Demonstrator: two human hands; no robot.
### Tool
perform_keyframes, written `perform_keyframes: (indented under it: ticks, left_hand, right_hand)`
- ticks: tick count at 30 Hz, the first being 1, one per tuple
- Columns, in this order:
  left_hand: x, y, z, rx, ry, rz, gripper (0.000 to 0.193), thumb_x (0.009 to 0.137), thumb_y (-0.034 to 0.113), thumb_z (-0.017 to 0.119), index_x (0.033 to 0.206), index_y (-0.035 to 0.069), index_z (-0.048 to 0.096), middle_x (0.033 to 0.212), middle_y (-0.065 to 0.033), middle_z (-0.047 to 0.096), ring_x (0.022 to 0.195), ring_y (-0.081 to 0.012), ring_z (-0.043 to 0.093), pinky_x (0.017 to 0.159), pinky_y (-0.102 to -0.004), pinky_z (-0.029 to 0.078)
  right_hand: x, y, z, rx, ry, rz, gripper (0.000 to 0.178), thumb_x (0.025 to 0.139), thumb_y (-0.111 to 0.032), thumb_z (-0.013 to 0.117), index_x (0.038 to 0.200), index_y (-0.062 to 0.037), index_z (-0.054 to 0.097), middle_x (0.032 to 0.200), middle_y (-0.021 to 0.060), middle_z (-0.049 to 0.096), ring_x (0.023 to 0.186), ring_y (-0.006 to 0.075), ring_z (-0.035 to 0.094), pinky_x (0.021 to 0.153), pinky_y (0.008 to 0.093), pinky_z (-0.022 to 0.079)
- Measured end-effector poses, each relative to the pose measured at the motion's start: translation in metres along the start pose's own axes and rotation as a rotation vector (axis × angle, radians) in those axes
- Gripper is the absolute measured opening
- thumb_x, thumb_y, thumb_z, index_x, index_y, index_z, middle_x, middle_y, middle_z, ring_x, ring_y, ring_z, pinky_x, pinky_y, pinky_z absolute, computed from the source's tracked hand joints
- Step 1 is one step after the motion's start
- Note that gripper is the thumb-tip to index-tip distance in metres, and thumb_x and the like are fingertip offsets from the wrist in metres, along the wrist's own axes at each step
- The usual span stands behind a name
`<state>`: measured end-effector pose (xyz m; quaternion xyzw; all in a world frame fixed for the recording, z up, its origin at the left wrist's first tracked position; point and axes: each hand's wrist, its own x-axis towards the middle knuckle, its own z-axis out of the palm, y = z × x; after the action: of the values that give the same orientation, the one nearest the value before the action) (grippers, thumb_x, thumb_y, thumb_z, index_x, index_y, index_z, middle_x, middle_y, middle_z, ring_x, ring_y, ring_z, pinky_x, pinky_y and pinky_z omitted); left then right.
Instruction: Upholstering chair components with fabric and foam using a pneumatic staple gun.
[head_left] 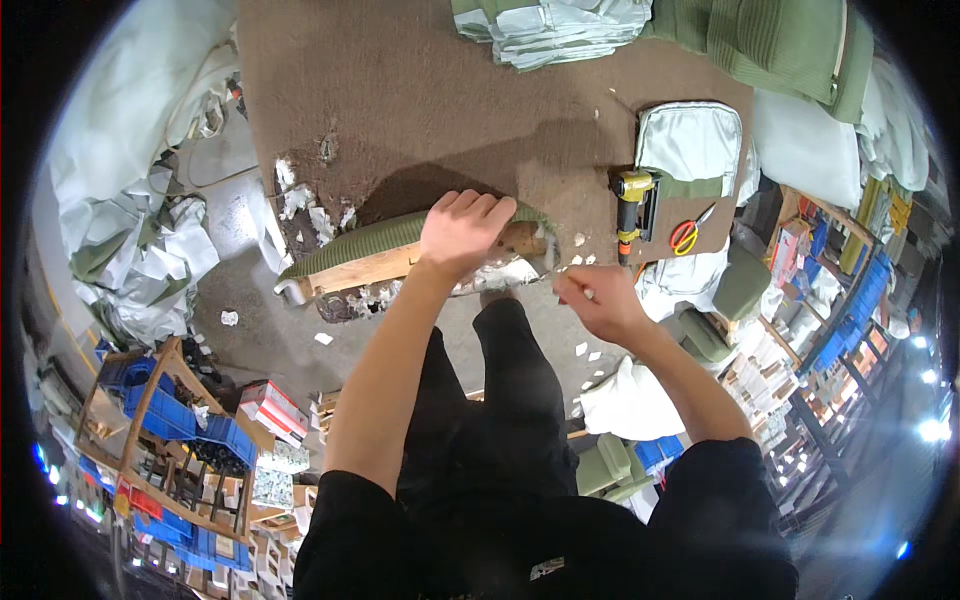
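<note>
A long, curved piece of upholstery in green ribbed fabric over a wooden frame [365,268] lies along the near edge of the brown-covered work table [440,110]. My left hand [465,232] is closed over its top, toward the right end, fingers curled on the far side. Pale wood shows on the side facing me. Just off that right end, past the table's edge, my right hand [600,300] has its fingers curled together. Whatever it may hold is too small to make out. To the right on the table lie a yellow and black staple gun [633,205] and red-and-yellow-handled scissors [688,235].
A silvery-backed green cover [688,145] lies beyond the scissors. Stacked fabric pieces [565,28] and green cushions [775,45] occupy the far edge. White scraps litter table and floor. Blue bins [165,405] stand lower left; a white bundle [630,400] rests lower right.
</note>
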<state>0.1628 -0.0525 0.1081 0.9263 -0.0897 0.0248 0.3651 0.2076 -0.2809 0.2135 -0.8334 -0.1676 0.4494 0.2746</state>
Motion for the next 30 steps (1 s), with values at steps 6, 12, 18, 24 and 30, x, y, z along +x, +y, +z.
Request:
perform_keyframes:
  ticks: [6,12,18,24,30]
  left_hand:
    - [0.008,0.007,0.010,0.183,0.078,-0.026,0.024,0.068,0.012,0.069,0.091,0.010,0.064,0.071,-0.0023,0.062,0.068,-0.0214,0.062,0.061,-0.0336,0.048]
    - [0.016,0.021,0.009,0.302,0.075,-0.116,0.020,0.071,0.012,0.068,0.090,0.009,0.065,0.072,-0.0040,0.062,0.071,-0.0243,0.063,0.068,-0.0376,0.048]
    - [0.017,0.024,0.012,0.365,0.021,-0.240,0.016,0.076,0.021,0.070,0.087,0.013,0.063,0.071,-0.0018,0.060,0.074,-0.0240,0.062,0.076,-0.0402,0.045]
    - [0.016,0.047,0.027,0.488,0.252,-0.731,0.022,0.091,0.022,0.059,0.109,0.011,0.065,0.117,-0.0131,0.063,0.123,-0.0357,0.050,0.106,-0.0501,0.030]
    - [0.009,0.115,0.059,-0.007,0.172,-1.285,0.073,0.098,0.051,0.043,0.155,0.013,0.019,0.157,-0.0307,-0.006,0.144,-0.0499,-0.015,0.111,-0.0660,-0.002]
  right_hand:
    - [0.096,0.081,0.035,0.825,0.291,0.277,0.044,0.103,-0.037,0.041,0.121,-0.0013,0.060,0.117,0.0128,0.064,0.106,0.0210,0.059,0.091,0.0333,0.043]
    - [0.097,0.074,0.105,0.959,0.293,-0.097,0.052,0.106,-0.039,0.028,0.132,-0.0011,0.054,0.141,0.0196,0.047,0.135,0.0300,0.037,0.114,0.0400,0.022]
    - [0.087,0.046,0.078,0.656,0.458,-0.276,0.043,0.105,-0.033,0.034,0.119,0.0002,0.057,0.122,0.0209,0.055,0.121,0.0391,0.048,0.115,0.0497,0.023]
    - [0.096,0.041,0.066,0.543,0.406,-0.159,0.028,0.099,-0.026,0.046,0.111,-0.0043,0.058,0.109,0.0195,0.058,0.106,0.0412,0.052,0.101,0.0488,0.037]
    - [0.094,0.043,0.065,0.522,0.440,-0.179,0.023,0.093,-0.020,0.056,0.113,-0.0073,0.059,0.118,0.0166,0.056,0.115,0.0389,0.049,0.100,0.0479,0.039]
